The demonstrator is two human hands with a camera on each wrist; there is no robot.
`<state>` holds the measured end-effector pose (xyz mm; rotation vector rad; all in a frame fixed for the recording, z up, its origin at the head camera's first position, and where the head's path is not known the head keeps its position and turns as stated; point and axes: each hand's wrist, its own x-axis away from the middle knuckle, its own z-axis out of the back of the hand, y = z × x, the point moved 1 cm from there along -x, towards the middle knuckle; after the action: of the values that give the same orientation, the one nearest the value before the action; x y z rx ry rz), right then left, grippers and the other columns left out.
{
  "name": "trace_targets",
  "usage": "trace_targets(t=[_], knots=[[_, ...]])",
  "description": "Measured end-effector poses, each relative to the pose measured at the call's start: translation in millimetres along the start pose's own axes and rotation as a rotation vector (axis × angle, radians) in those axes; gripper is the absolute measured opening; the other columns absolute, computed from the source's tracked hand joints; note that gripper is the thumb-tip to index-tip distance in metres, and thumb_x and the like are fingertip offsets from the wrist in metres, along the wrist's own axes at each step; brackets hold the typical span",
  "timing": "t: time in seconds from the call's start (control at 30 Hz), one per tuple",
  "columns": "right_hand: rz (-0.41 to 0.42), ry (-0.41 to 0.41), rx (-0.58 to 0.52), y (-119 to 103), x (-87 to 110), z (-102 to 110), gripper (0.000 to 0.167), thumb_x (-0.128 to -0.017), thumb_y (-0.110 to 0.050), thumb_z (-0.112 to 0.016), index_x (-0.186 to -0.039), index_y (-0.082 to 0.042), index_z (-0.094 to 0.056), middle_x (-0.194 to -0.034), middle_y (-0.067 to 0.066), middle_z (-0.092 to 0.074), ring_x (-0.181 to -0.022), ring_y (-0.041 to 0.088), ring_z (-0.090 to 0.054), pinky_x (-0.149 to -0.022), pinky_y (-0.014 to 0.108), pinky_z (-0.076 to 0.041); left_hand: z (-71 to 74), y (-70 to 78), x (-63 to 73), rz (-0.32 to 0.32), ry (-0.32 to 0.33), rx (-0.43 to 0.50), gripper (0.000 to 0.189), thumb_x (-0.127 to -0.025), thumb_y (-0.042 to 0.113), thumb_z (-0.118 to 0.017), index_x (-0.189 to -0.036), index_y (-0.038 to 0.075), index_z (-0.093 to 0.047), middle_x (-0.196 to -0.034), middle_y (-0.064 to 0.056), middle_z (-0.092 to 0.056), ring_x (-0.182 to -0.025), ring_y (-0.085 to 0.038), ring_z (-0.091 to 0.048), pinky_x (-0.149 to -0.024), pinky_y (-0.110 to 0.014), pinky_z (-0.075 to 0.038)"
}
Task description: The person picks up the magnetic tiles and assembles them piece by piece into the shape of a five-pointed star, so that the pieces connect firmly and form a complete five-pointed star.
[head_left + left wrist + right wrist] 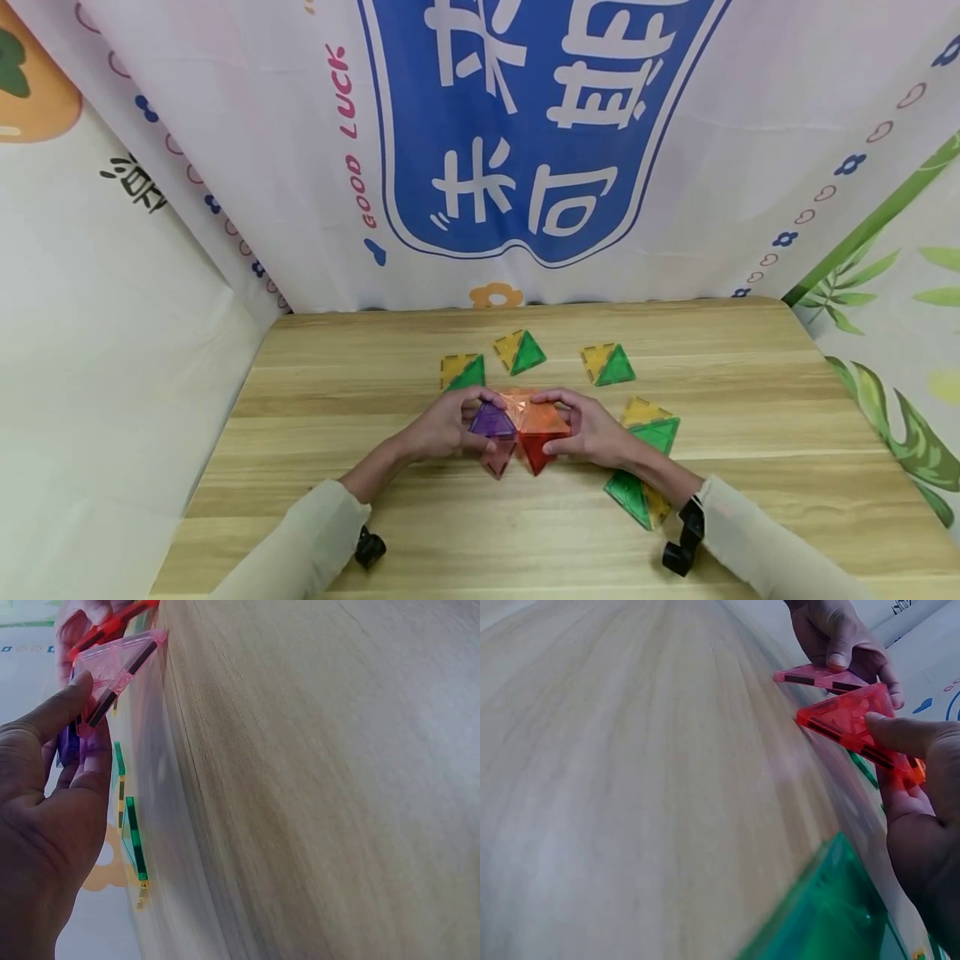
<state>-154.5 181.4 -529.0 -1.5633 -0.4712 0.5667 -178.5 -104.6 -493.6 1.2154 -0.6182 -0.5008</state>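
Note:
Both hands hold a cluster of translucent triangular magnetic tiles over the middle of the table. My left hand (444, 423) grips the left side, with a purple tile (492, 420) on top and a pink tile (498, 458) pointing down under it. The left thumb presses the pink tile (124, 671) in the left wrist view. On the other side my right hand (588, 429) pinches an orange tile (549, 418) and a red tile (537, 450) between thumb and fingers. In the right wrist view, the red tile (847, 724) lies under the right thumb.
Behind the hands lie yellow-and-green tile pairs on the wooden table (337, 367): one at left (467, 373), one in the middle (527, 353), one at right (617, 365). More green tiles (655, 434) lie by the right forearm. A printed cloth (315, 250) hangs behind.

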Motion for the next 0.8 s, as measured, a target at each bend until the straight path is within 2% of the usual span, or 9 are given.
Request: trace_targets(t=[0.27,0.57,0.8], knots=[[-0.025,0.040,0.005,3.2,1.1,-1.2,0.066,-0.090,0.002,-0.082,-0.148,0.002,-0.051,-0.154,0.029,-0.045,-0.126,0.025,-0.065,-0.091,0.038,-0.063,-1.9,-3.7,-3.8,0.007,0.013,0.015,0.049,-0.088,0.002,-0.086,-0.130,0.012,-0.064,-0.129,-0.016,-0.067,-0.109,-0.026,-0.071,-0.087,-0.037,-0.061],[-0.032,0.032,0.017,3.9,1.7,0.5,0.064,-0.091,0.002,-0.081,-0.148,0.002,-0.052,-0.156,0.028,-0.043,-0.125,0.024,-0.066,-0.089,0.036,-0.063,1.8,-4.6,-1.7,-0.007,0.012,0.033,0.050,-0.087,-0.001,-0.086,-0.130,0.009,-0.064,-0.142,-0.015,-0.057,-0.116,-0.027,-0.069,-0.090,-0.036,-0.061],[-0.024,0.024,0.035,4.1,2.1,0.4,0.062,-0.094,-0.001,-0.079,-0.149,0.003,-0.052,-0.156,0.029,-0.043,-0.123,0.022,-0.068,-0.089,0.035,-0.063,3.6,-4.5,0.4,0.018,-0.012,0.067,0.049,-0.089,0.002,-0.085,-0.132,0.009,-0.062,-0.130,-0.015,-0.065,-0.108,-0.026,-0.071,-0.084,-0.036,-0.062]])
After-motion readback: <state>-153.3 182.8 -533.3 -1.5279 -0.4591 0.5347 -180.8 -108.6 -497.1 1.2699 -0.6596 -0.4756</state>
